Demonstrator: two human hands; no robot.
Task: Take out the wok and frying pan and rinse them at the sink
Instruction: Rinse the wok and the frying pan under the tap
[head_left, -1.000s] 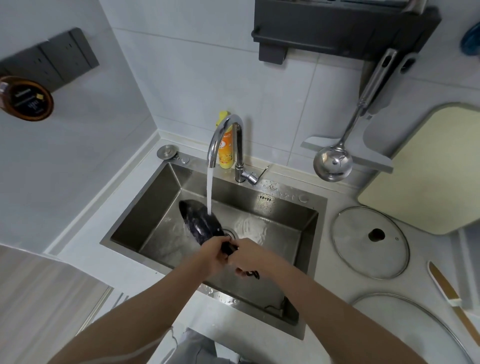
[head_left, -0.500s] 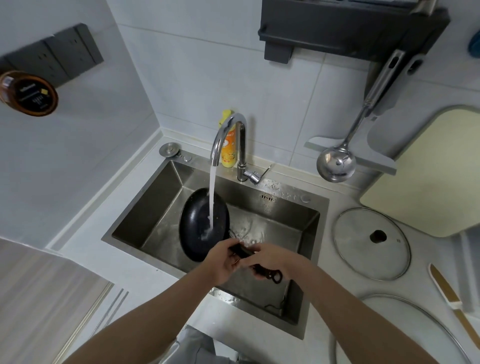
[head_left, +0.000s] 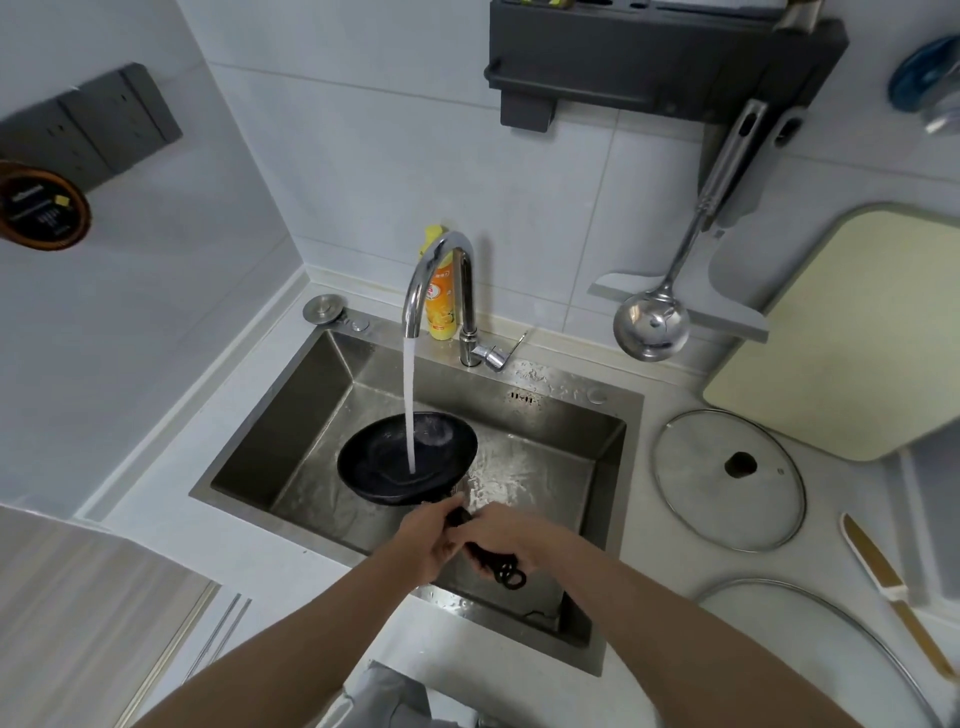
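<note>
A black frying pan (head_left: 384, 462) is held over the steel sink (head_left: 291, 405), its inside facing up under the tap (head_left: 439, 280). Running water falls into the middle of the pan. My left hand (head_left: 423, 535) grips the black handle near the pan. My right hand (head_left: 506, 535) holds the same handle further back, and the handle's looped end sticks out below it. No wok is in view.
A glass lid (head_left: 727, 480) lies on the counter right of the sink, and a larger lid (head_left: 810, 649) lies nearer. A ladle (head_left: 652, 325) hangs from the dark wall rack (head_left: 654, 67). A cutting board (head_left: 841, 332) leans at right. An orange bottle (head_left: 440, 299) stands behind the tap.
The pan has turned from on edge to nearly level with its inside up, so the water now lands inside it. Both hands stayed on the handle.
</note>
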